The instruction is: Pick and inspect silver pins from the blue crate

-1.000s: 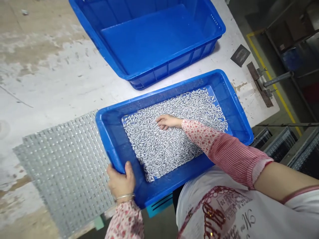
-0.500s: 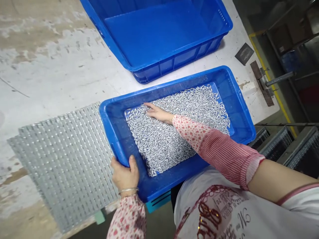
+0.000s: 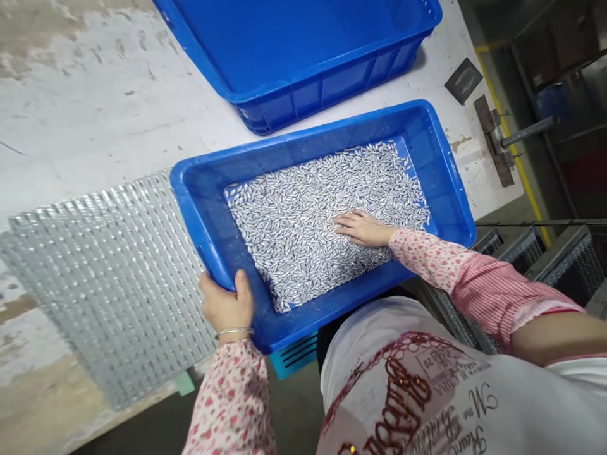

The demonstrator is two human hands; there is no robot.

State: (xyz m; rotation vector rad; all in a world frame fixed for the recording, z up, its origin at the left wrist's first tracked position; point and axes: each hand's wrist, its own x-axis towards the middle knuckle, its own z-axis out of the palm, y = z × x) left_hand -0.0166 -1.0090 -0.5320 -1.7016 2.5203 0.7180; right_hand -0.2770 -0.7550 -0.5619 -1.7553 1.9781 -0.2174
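A blue plastic bin [image 3: 303,142] sits at the table's near edge, its bottom covered by a layer of small silvery spindle-shaped metal pieces [image 3: 284,227]. My left hand [image 3: 228,308] grips the bin's left rim, thumb inside and fingers over the outer side. Inside the bin, my right hand [image 3: 363,229] lies palm down on the pieces right of the middle, fingers stretched out. Nothing shows clasped in it; what lies under the palm is hidden. A strip of bare blue bottom shows at the bin's right end.
A second blue bin [image 3: 303,50] stands behind, no pieces visible in it. Left lies a stack of grey ridged panels [image 3: 109,284] touching or near the bin. A dark square plate [image 3: 463,81] and a metal clamp-like fixture [image 3: 496,139] are at right. A teal basket [image 3: 294,357] is below.
My right hand has swept from the bin's far left part to right of its middle, over the pieces. My left hand keeps its grip. The whole view has shifted slightly.
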